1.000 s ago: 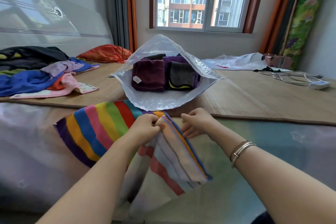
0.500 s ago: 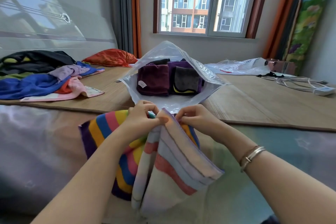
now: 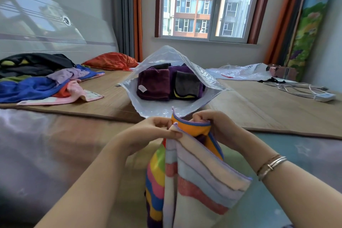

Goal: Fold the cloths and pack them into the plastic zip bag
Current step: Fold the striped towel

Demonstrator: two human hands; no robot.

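Both hands pinch the top edge of a rainbow-striped terry cloth in the head view: left hand and right hand close together, fingers curled on the hem, cloth hanging folded below. Just beyond, an open clear plastic zip bag holds folded dark purple cloths.
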